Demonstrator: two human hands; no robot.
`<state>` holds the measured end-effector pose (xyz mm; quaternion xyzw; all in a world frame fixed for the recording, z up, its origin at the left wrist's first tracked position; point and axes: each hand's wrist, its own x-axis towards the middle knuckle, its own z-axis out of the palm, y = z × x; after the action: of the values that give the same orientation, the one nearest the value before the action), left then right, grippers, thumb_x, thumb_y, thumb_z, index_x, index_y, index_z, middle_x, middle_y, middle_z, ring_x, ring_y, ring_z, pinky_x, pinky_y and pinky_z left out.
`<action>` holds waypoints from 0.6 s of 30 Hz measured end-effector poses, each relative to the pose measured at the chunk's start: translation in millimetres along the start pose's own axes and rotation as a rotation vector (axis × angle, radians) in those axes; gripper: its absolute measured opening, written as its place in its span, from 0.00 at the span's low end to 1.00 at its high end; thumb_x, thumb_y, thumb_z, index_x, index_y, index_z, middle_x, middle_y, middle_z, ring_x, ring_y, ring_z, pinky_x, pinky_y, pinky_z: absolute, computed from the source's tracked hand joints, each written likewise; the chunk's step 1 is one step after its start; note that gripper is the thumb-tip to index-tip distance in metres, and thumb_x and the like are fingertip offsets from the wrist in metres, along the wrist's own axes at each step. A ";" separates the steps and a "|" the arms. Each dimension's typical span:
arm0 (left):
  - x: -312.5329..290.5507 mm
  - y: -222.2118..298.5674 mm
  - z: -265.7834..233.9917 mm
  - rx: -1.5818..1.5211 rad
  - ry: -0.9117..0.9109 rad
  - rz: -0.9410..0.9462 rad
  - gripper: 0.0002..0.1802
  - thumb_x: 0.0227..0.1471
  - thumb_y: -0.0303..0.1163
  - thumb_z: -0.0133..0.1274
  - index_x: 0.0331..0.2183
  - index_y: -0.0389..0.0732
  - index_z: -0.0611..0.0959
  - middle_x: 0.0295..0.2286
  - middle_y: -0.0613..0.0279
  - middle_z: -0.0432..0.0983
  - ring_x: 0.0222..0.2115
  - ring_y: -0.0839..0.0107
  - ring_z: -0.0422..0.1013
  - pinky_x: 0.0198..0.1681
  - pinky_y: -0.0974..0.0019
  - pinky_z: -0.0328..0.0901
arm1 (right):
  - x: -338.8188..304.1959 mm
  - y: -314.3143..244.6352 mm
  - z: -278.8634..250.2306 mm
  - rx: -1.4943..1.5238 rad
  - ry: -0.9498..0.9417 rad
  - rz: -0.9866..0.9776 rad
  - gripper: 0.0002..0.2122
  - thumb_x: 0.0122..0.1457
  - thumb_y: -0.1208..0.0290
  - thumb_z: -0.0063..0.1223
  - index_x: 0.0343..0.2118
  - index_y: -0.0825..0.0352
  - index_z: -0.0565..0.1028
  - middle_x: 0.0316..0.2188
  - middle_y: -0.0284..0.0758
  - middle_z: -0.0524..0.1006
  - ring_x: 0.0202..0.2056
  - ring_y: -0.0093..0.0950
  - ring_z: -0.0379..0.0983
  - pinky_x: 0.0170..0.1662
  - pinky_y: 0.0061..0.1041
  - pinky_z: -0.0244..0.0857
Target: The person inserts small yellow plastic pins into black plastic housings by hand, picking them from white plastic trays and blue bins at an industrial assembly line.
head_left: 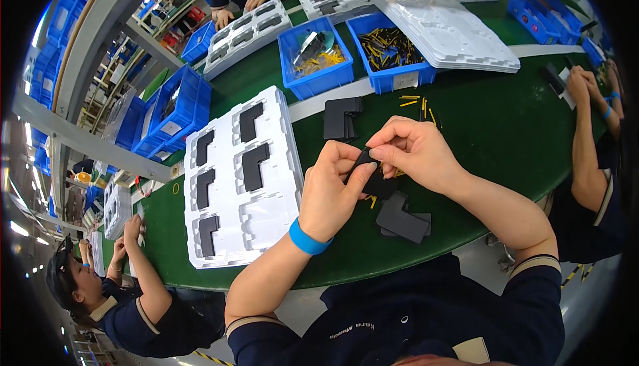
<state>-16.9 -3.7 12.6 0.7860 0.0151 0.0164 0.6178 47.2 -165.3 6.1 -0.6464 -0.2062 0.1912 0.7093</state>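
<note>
Over the green bench (506, 133), the left hand (335, 183) is pinching a black piece (363, 158) between nearly closed fingers, while the right hand's (416, 155) bunched fingers are gripping its far end. From that piece, stacked black pieces (337, 123) are lying toward eleven o'clock, yellow strips (424, 107) toward one, grey L-shaped pieces (399, 217) toward five, a white tray (269, 211) toward nine.

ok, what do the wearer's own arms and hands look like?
Left hand and right hand: ungloved. Bright blue wristband on the left wrist, none on the right. Forearms bare; short navy sleeves with beige-trimmed cuffs. No cable visible.
</note>
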 end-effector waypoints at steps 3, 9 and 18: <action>1.6 -0.5 1.9 0.006 -0.012 0.004 0.11 0.51 0.25 0.54 0.34 0.32 0.69 0.26 0.55 0.78 0.27 0.74 0.75 0.24 0.72 0.72 | -1.1 0.5 -1.6 0.003 0.020 0.010 0.05 0.55 0.77 0.53 0.32 0.72 0.74 0.21 0.31 0.74 0.22 0.15 0.69 0.26 0.16 0.68; 0.2 -0.7 2.2 -0.020 -0.018 0.041 0.15 0.51 0.24 0.54 0.42 0.33 0.72 0.26 0.57 0.78 0.27 0.73 0.76 0.25 0.72 0.72 | 0.4 -2.5 -5.1 -0.027 -0.011 0.069 0.05 0.55 0.74 0.54 0.30 0.71 0.73 0.20 0.30 0.73 0.21 0.14 0.68 0.23 0.15 0.63; -0.9 2.3 1.1 -0.005 -0.007 0.039 0.15 0.50 0.24 0.55 0.42 0.34 0.74 0.26 0.57 0.79 0.26 0.76 0.75 0.24 0.72 0.72 | -0.1 6.8 -3.4 -0.092 -0.008 0.002 0.08 0.55 0.71 0.56 0.28 0.70 0.71 0.18 0.27 0.71 0.20 0.11 0.63 0.22 0.15 0.56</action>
<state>-17.7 -5.4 14.6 0.7845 -0.0026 0.0258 0.6196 48.9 -167.6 -0.9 -0.6778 -0.2167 0.1849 0.6779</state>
